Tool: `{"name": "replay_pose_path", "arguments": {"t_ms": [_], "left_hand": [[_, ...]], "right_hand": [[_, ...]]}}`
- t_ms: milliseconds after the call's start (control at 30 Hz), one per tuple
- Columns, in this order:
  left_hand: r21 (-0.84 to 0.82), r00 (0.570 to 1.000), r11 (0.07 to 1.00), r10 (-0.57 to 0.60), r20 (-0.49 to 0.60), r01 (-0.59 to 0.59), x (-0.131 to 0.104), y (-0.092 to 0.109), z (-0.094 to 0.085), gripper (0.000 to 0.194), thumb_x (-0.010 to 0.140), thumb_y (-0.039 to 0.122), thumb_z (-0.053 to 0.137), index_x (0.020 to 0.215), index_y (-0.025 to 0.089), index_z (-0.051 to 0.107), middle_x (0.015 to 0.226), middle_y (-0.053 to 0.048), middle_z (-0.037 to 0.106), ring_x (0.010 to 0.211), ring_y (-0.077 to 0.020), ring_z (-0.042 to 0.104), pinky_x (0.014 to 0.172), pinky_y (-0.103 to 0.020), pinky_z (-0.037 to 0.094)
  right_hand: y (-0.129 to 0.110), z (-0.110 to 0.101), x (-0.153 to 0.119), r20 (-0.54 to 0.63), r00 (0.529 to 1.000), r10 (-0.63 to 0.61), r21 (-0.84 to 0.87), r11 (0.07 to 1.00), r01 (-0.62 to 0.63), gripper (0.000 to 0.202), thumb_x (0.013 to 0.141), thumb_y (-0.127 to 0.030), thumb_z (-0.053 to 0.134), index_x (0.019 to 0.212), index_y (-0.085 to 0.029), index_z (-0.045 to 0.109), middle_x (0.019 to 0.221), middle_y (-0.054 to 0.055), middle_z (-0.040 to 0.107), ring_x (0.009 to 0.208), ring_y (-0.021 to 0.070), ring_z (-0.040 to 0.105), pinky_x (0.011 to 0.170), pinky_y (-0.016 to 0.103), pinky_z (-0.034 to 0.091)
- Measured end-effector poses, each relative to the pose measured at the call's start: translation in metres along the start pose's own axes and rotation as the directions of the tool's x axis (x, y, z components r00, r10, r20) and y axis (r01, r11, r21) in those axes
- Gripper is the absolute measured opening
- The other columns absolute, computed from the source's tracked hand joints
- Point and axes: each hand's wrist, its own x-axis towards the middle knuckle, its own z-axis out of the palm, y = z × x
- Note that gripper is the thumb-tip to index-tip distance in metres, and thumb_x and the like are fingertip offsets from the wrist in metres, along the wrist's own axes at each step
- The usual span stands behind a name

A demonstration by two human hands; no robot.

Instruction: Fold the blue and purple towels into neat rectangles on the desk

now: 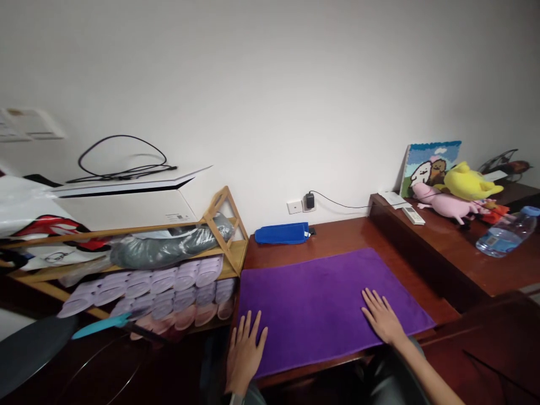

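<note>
While both palms lie flat and released, the left hand point(244, 351) and right hand point(383, 319) press the purple towel's point(324, 304) near corners, apparently.

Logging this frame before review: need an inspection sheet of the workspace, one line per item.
Surface: dark red-brown wooden desk, with a raised shelf to the right.
Job's things: purple mat lying flat on the desk.
Clutter: blue pouch by the wall; on the shelf a water bottle on its side, plush toys, a white remote, a cartoon picture.
Grippers: left hand flat on the mat's near left corner; right hand flat on its near right part; both open, holding nothing.
Cables: black adapter in the wall socket, cord running right; coiled black cable on a white box.
Surroundings: bamboo rack of bagged slippers at left; plain white wall.
</note>
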Motion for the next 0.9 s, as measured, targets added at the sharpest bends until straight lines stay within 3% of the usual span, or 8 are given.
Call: {"name": "replay_pose_path", "arguments": {"t_ms": [133,300,467,567,667,767,900], "left_hand": [[0.021,1.000,1.000,0.012,-0.001,-0.012,0.004,0.001,-0.002,0.063,0.103,0.052,0.039,0.160,0.027,0.040,0.168,-0.009,0.037,0.154,-0.0324,0.035,0.124,-0.055,0.029],[0.038,0.999,0.999,0.034,0.010,-0.035,0.004,-0.002,-0.003,0.062,0.102,0.051,0.040,0.159,0.027,0.042,0.167,-0.010,0.038,0.153,-0.0332,0.037,0.124,-0.058,0.029],[0.016,0.995,0.996,0.093,-0.040,-0.093,0.020,-0.006,-0.007,0.057,0.103,0.049,0.040,0.154,0.027,0.051,0.161,-0.009,0.049,0.150,-0.0312,0.043,0.125,-0.056,0.028],[-0.028,0.988,0.990,0.134,-0.080,-0.136,0.054,0.000,-0.013,0.054,0.106,0.045,0.035,0.153,0.025,0.053,0.161,-0.008,0.050,0.151,-0.0273,0.042,0.126,-0.050,0.029],[-0.065,0.986,0.986,0.152,-0.061,-0.156,0.099,0.011,-0.016,0.055,0.106,0.044,0.036,0.156,0.025,0.049,0.165,-0.009,0.043,0.153,-0.0281,0.038,0.126,-0.050,0.029],[-0.058,0.990,0.989,0.139,0.024,-0.138,0.134,0.017,-0.010,0.056,0.104,0.046,0.039,0.157,0.030,0.047,0.168,-0.007,0.040,0.155,-0.0304,0.034,0.126,-0.053,0.026],[-0.047,0.992,0.994,0.099,0.073,-0.095,0.147,0.012,0.007,0.057,0.104,0.052,0.038,0.159,0.035,0.042,0.169,-0.005,0.037,0.156,-0.0311,0.031,0.126,-0.055,0.024]], "right_hand": [[0.072,0.006,-0.010,-0.076,0.989,0.129,-0.065,0.989,-0.134,0.072,0.102,-0.056,0.024,0.163,-0.020,0.035,0.169,0.005,0.034,0.158,0.0277,0.025,0.128,0.053,0.023],[0.097,0.011,-0.018,-0.113,0.977,0.180,-0.100,0.976,-0.191,0.072,0.102,-0.053,0.022,0.162,-0.017,0.037,0.167,0.008,0.038,0.157,0.0285,0.029,0.128,0.054,0.025],[0.088,-0.001,-0.011,-0.100,0.972,0.211,-0.108,0.969,-0.221,0.070,0.102,-0.055,0.025,0.158,-0.018,0.046,0.164,0.008,0.044,0.152,0.0304,0.040,0.123,0.052,0.033],[0.064,-0.019,0.013,-0.126,0.973,0.192,-0.097,0.974,-0.204,0.070,0.102,-0.058,0.023,0.157,-0.022,0.048,0.163,0.008,0.046,0.149,0.0301,0.044,0.123,0.050,0.034],[0.027,-0.032,0.049,-0.102,0.992,0.078,-0.067,0.994,-0.085,0.067,0.104,-0.058,0.021,0.161,-0.029,0.040,0.168,0.003,0.037,0.156,0.0274,0.031,0.128,0.050,0.023],[0.003,-0.027,0.081,-0.029,0.999,0.036,-0.047,0.998,-0.037,0.065,0.104,-0.057,0.020,0.163,-0.034,0.035,0.171,0.000,0.030,0.159,0.0263,0.022,0.128,0.053,0.018],[0.009,-0.004,0.095,0.013,0.997,0.073,-0.050,0.996,-0.072,0.065,0.103,-0.059,0.023,0.163,-0.035,0.031,0.172,0.000,0.028,0.159,0.0267,0.022,0.128,0.054,0.016]]}}
